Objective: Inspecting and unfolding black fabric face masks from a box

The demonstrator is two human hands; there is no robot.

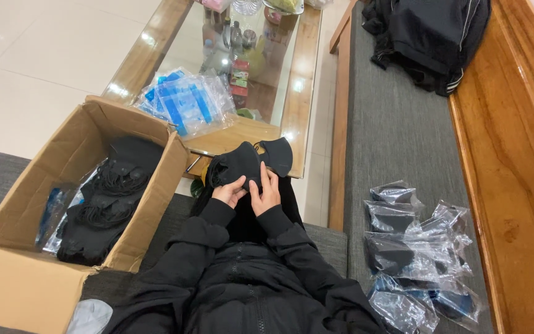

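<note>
Head view shows a stack of black face masks (248, 162) held over the lap, with the left hand (230, 190) and right hand (266, 193) both closed on its lower edge, thumbs on top. Both wrists are bent upward from black sleeves. Clear blue-printed packets (186, 102) lie on the glass table (295, 93); filled clear bags (418, 253) lie on the grey bench at right, and an open cardboard box (63, 204) of masks sits at left.

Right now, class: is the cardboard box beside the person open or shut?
Open. The cardboard box has its flaps folded outward, and stacked black face masks show inside from above.
</note>
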